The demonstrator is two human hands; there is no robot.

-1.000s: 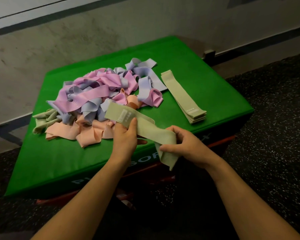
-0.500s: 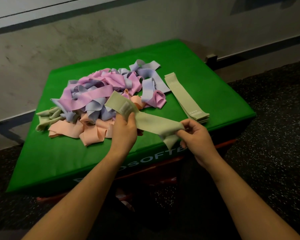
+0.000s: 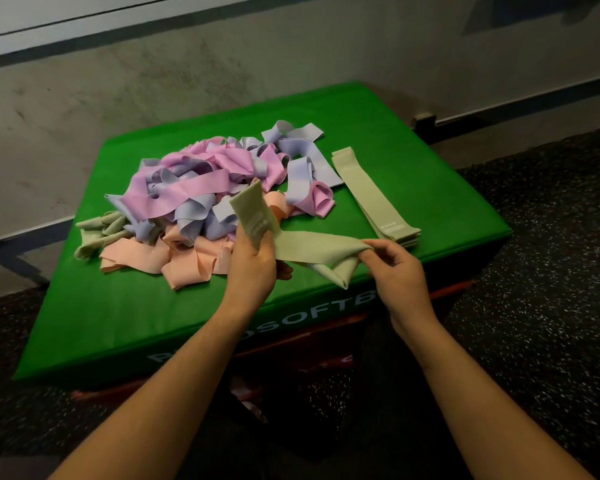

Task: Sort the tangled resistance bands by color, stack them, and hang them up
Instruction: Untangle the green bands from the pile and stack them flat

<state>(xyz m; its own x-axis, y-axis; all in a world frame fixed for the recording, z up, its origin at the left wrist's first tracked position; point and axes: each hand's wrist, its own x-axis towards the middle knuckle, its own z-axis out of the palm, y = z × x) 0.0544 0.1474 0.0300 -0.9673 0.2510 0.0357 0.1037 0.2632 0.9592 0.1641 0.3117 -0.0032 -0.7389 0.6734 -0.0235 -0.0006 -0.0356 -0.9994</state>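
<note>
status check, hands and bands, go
Both hands, left and right, grip one green band, twisted between them. Green stack on box. Tangled pile unsorted, more green in it.

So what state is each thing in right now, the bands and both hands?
Held green band: twisted, stretched between both hands.
Left hand: grips the band's labelled end.
Right hand: pinches the other end.
Green stack: flat, neatly piled.
Mixed pile: pink, lilac, peach bands tangled.
Loose green bands: crumpled at the pile's left edge.
</note>
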